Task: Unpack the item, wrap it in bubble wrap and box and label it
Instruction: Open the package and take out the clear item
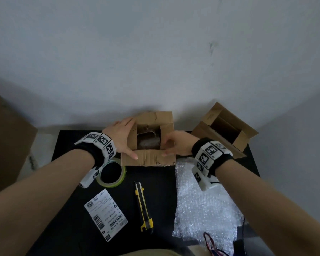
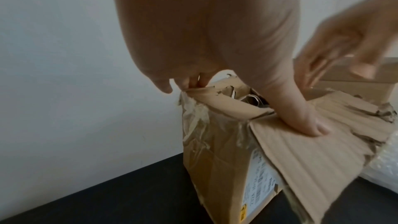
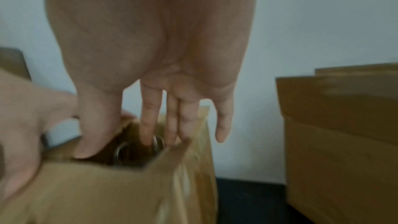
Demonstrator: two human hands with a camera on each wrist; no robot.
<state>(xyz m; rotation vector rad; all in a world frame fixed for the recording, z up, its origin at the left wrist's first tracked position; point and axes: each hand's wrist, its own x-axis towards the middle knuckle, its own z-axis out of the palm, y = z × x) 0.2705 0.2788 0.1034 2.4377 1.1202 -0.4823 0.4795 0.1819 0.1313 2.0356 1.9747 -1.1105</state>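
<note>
1. Plainly, the item point(image 1: 147, 139) sits deep in the torn box point(image 1: 148, 157) at the back middle of the table point(image 1: 72, 209), not yet lifted out.
2. The left hand point(image 1: 121, 137) lies flat and spread, thumb pressing the near flap and fingers on the left flap. If it slips, the flaps may spring back over the opening.
3. The right hand point(image 1: 175, 145) reaches in with straight fingers point(image 3: 149, 122), gripping nothing. A narrow opening could make the box lift with the item.
4. The ragged flap edges might snag whatever comes out.
5. The bubble wrap point(image 1: 203, 204), second box point(image 1: 224, 126), label point(image 1: 105, 213), tape roll point(image 1: 112, 172) and knife point(image 1: 143, 206) lie close by; a jerk could knock them.
6. What the item is stays unclear: only a shiny curved rim shows, and the right wrist view is blurred.
7. Whether the fingertips touch it cannot be told.
</note>
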